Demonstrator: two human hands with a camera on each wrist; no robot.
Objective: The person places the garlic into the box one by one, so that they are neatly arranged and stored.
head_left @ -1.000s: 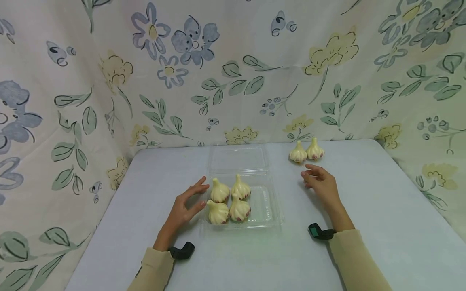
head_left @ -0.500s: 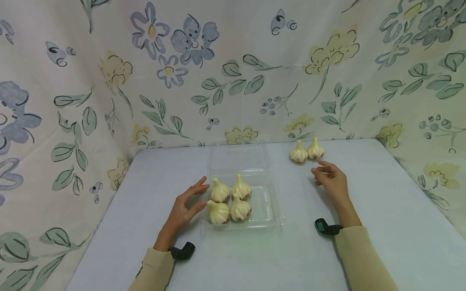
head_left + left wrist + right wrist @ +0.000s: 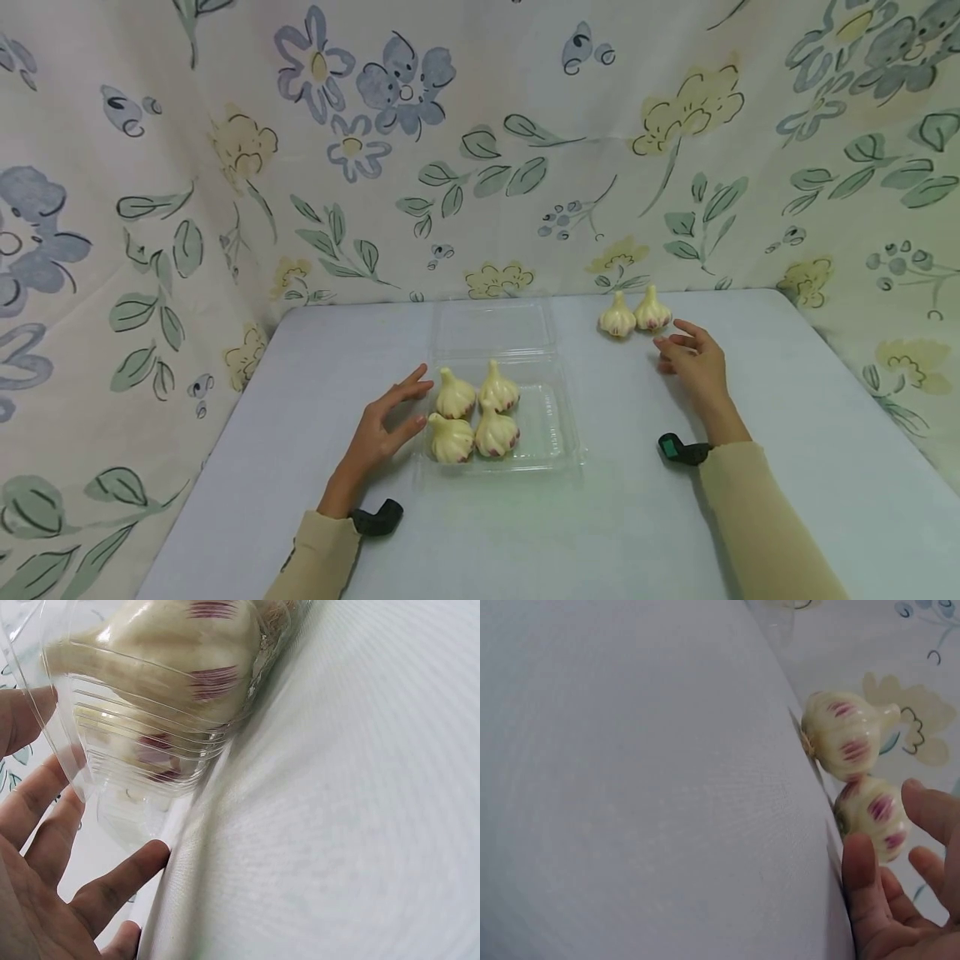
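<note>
A clear plastic hinged box (image 3: 546,425) lies on the table with its lid folded back. Several garlic bulbs (image 3: 497,431) fill its left part, stems mostly upward. Fingers spread, my left hand (image 3: 375,433) rests at the box's left edge; in the left wrist view its fingertips overlap the clear rim. Toward the back right, a garlic bulb (image 3: 617,317) stands beside another garlic bulb (image 3: 653,312). My right hand (image 3: 699,367) is just in front and to the right of that pair, thumb and fingers parted with nothing between them. The right wrist view shows its fingertips close to the nearer bulb (image 3: 874,814).
The white table (image 3: 810,467) ends at a floral curtain (image 3: 480,167) along the back and sides. The box's raised lid (image 3: 491,327) lies flat behind its base. A black wrist camera (image 3: 682,450) sits on the right wrist, another wrist camera (image 3: 378,518) on the left.
My right hand has moved right and farther back, ending beside the right-hand loose bulb. The left hand, the box and the bulbs have stayed in place.
</note>
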